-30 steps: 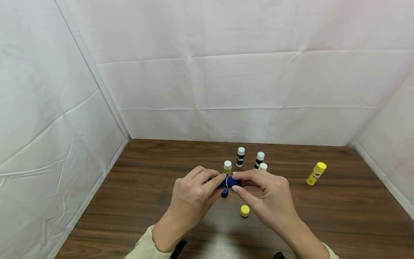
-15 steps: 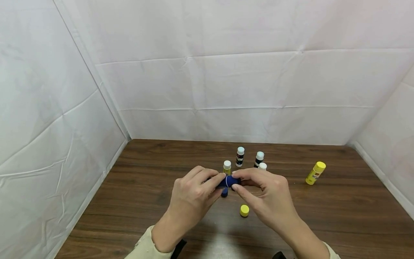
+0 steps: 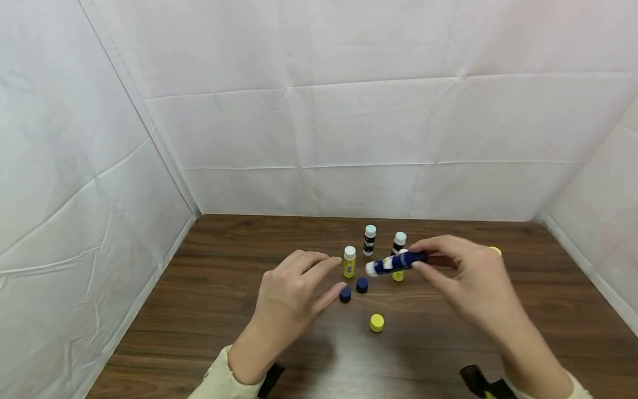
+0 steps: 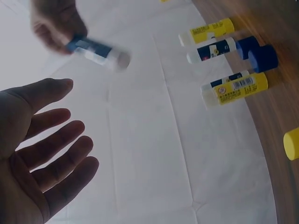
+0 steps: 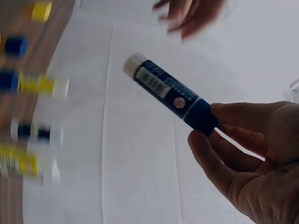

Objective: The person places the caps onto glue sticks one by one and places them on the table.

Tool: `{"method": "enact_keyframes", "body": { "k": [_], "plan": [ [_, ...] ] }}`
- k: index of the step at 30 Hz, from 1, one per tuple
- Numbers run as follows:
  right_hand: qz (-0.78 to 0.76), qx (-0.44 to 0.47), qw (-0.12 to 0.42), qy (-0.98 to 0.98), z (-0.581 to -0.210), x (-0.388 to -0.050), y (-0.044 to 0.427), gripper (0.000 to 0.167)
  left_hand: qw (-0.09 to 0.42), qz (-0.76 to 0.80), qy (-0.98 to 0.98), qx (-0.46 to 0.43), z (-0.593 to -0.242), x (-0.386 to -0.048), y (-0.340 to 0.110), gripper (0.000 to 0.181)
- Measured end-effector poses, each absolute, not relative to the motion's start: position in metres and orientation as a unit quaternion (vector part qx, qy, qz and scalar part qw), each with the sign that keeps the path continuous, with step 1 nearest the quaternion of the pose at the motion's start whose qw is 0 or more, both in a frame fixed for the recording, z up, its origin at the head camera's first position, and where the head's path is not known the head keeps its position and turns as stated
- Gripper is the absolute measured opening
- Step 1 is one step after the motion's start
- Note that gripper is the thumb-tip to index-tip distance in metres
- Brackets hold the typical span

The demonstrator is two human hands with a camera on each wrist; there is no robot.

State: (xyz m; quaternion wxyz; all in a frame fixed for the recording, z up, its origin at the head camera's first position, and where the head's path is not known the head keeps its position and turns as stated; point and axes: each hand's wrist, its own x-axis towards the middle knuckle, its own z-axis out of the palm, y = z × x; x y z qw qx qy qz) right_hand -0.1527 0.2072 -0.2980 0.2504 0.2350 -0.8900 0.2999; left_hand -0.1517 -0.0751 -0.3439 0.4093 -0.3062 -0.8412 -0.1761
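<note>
My right hand (image 3: 468, 277) pinches a dark blue glue stick (image 5: 168, 91) by its blue end, between thumb and fingers. The stick is held above the table, nearly level, its white end pointing left. My left hand (image 3: 294, 293) is off to the left with its fingers apart and nothing in them; the left wrist view shows its palm bare. Below and between the hands stand two dark blue caps (image 3: 361, 285) and a yellow cap (image 3: 376, 323). A yellow glue stick with a white end (image 3: 349, 263) stands upright just past the left fingertips.
Two dark glue sticks with white ends (image 3: 369, 241) stand farther back on the brown table (image 3: 239, 260). Another yellow glue stick (image 3: 397, 275) is partly hidden behind the held one. The right hand hides most of a yellow-topped stick (image 3: 495, 250). White sheeting (image 3: 319, 127) encloses the table.
My left hand has let go of the blue glue stick and its fingers have spread. My right hand has carried the stick to the right, uncovering a second blue cap on the table.
</note>
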Motion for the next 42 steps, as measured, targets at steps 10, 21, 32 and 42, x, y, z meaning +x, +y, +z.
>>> {"method": "enact_keyframes", "body": {
  "k": [10,21,32,42],
  "plan": [
    [0.137,0.167,0.132,-0.967,-0.3,-0.213,0.296,0.016,0.405,-0.172,-0.848,-0.295,-0.346,-0.157,-0.082,0.03],
    [0.051,0.208,0.018,-0.977,-0.334,-0.267,0.328,0.013,0.392,-0.162,-0.858,-0.292,-0.347,-0.156,-0.085,0.025],
    [0.05,0.238,-0.001,-0.97,-0.347,-0.272,0.329,0.014,0.389,-0.158,-0.862,-0.284,-0.349,-0.155,-0.087,0.022],
    [0.053,0.242,-0.011,-0.969,-0.349,-0.276,0.328,0.016,0.403,-0.136,-0.864,-0.271,-0.351,-0.157,-0.089,0.024]
  ]
}}
